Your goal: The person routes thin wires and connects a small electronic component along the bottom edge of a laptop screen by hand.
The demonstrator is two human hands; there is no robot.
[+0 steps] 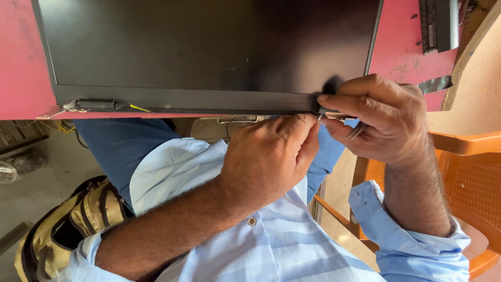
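a: where are the person's hands?

b: both meet at the near right corner of the laptop screen panel (209, 47), which lies flat on a red table (23, 62) with its near edge at the table's edge. the right hand (389, 117) has its thumb and forefinger pressed together on the right hinge (319, 109) at that corner, and it also seems to hold a thin metal tool (357, 130), perhaps tweezers, tucked under the fingers.

a: and the left hand?

b: the left hand (269, 156) comes up from below, fingers curled shut, fingertips pinching something small right beside the hinge. what it pinches is too small to tell.

a: which step does this look like?

b: as a judgement, it is fine work on the hinge at the panel's corner, fitting or freeing a small part there. the left hinge (96, 105) at the far left end of the same edge sits untouched, with a yellow wire beside it.

a: what does the next move call for?

b: probably a steady pinch and small, careful motion, since the panel overhangs the table edge and the part is tiny.

a: anything else about?

b: an orange plastic chair (469, 177) on the right, a yellow and black bag (62, 230) on the floor at left, and a dark battery pack (438, 23) at the far right of the table.
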